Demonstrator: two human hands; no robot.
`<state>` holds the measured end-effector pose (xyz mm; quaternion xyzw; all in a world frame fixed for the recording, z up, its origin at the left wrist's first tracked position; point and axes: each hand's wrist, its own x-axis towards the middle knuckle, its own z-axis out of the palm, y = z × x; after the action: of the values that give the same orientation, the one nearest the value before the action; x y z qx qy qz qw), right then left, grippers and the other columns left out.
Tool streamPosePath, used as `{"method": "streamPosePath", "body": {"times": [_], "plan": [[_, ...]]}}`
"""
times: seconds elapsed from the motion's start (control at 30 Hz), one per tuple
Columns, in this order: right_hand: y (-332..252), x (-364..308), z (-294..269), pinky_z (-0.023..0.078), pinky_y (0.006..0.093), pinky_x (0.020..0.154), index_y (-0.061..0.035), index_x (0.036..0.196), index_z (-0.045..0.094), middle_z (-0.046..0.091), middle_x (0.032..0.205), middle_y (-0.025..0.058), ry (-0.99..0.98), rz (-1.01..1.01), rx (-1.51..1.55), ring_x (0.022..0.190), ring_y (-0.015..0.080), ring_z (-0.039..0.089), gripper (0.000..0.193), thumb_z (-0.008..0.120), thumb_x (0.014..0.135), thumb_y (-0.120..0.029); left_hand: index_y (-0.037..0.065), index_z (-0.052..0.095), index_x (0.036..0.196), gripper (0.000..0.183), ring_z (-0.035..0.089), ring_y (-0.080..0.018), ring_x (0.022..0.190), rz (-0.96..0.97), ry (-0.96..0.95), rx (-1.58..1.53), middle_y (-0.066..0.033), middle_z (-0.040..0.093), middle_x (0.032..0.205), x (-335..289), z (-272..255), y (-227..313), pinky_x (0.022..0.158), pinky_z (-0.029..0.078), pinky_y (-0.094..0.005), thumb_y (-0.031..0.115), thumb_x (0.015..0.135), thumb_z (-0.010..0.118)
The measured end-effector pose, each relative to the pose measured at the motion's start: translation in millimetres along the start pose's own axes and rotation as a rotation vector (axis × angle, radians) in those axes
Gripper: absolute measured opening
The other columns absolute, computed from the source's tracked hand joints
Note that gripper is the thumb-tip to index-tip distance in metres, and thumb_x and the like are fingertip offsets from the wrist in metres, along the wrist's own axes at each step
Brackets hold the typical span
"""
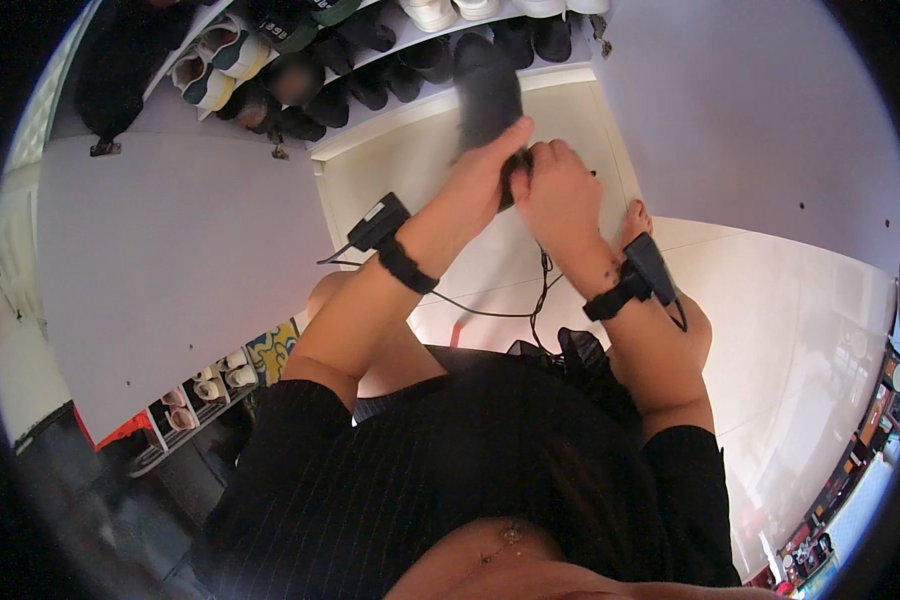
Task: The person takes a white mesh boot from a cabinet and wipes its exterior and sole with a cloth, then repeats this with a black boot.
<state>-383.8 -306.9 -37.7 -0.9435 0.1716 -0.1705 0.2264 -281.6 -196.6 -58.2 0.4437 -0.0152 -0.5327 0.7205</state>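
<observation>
A black shoe (488, 95), smeared by motion, points away from me in front of the cabinet. My left hand (482, 180) is closed round its near part, the thumb lying along the side. Close beside it, my right hand (562, 195) has its fingers curled on the near end of the same shoe. Both hands cover much of that end, so its opening is hidden. Each wrist carries a black strap with a small black box, the left box (380, 221) and the right box (650, 268), with thin cables running from them.
Beyond my hands, cabinet shelves hold several dark shoes (368, 88) and white shoes (428, 14). Open white doors stand left (180, 240) and right (760, 110). A low rack (195, 430) with pale shoes is at lower left. Black cables (540, 300) hang between my forearms.
</observation>
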Motion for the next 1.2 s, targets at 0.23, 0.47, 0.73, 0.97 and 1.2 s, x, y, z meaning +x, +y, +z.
{"method": "streamPosePath", "body": {"times": [0.23,0.47,0.73,0.97,1.2], "plan": [[-2,0,-18,0.054,0.0416,0.069,-0.0018,0.094,0.061,0.061,0.09,0.0127,0.002,-0.096,0.312,0.086,0.0342,0.063,0.03,0.072,0.081,-0.026,0.002,0.06,0.118,0.031,0.062,-0.0253,0.1,0.272,0.052,-0.175,-0.011,0.066,0.11,-8,22,21,0.093,0.048,-0.0386,0.015,0.091,0.06],[44,34,-68,0.051,0.0308,0.089,-0.0077,0.123,0.062,0.066,0.116,0.0107,0.272,0.207,0.839,0.102,0.0188,0.064,0.038,0.072,0.086,-0.015,-0.006,0.053,0.132,0.049,0.06,-0.0285,0.116,0.294,-0.02,-0.064,-0.0157,0.062,0.13,-31,9,46,0.104,0.044,-0.0383,0.004,0.084,0.058],[59,49,-75,0.048,0.0346,0.096,-0.0109,0.126,0.062,0.065,0.124,0.0076,0.334,-0.14,0.453,0.108,0.0266,0.06,0.046,0.07,0.081,-0.01,-0.008,0.056,0.127,0.047,0.063,-0.0313,0.109,0.081,-0.069,-0.013,-0.0183,0.065,0.122,-35,9,27,0.1,0.048,-0.0412,0.002,0.081,0.058],[46,33,-64,0.048,0.0369,0.096,-0.0115,0.123,0.065,0.065,0.124,0.009,0.087,-0.08,0.712,0.108,0.0294,0.059,0.044,0.066,0.08,-0.005,-0.004,0.06,0.124,0.044,0.063,-0.0232,0.108,0.176,-0.039,0.062,-0.0126,0.065,0.123,-35,12,29,0.096,0.049,-0.0342,-0.001,0.08,0.062],[39,39,-53,0.047,0.0374,0.099,-0.0112,0.127,0.063,0.063,0.126,0.011,0.3,-0.138,0.538,0.111,0.0303,0.059,0.044,0.063,0.083,-0.004,-0.002,0.064,0.118,0.042,0.063,-0.0183,0.096,0.2,0.092,0.371,-0.0055,0.068,0.108,-39,14,18,0.089,0.048,-0.0303,0.0,0.076,0.067]]}}
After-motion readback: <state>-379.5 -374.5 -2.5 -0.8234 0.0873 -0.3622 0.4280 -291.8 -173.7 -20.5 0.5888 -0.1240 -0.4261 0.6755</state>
